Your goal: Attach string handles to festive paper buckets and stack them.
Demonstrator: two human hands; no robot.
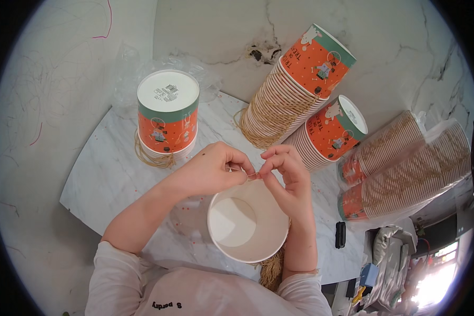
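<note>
A white-lined paper bucket (273, 210) stands in front of me with its mouth toward me. Over its far rim, my left hand (218, 167) and my right hand (288, 179) meet, both closed in a pinch. Between the fingertips runs a short bit of thin pale cord (253, 174); the fingers hide most of it. A bundle of tan cords (272, 271) hangs beside the bucket, next to my right forearm. To the left, a short stack of upside-down orange and green printed buckets (167, 126) has tan cord loops at its base.
Behind my right hand lean a tall bucket stack (284, 100) with cord loops and a shorter bucket stack (321, 137). Plastic-wrapped bucket stacks (411, 168) stand farther right. A small black object (341, 235) lies near the right edge of the marble-patterned table (105, 179). Behind rises a wall.
</note>
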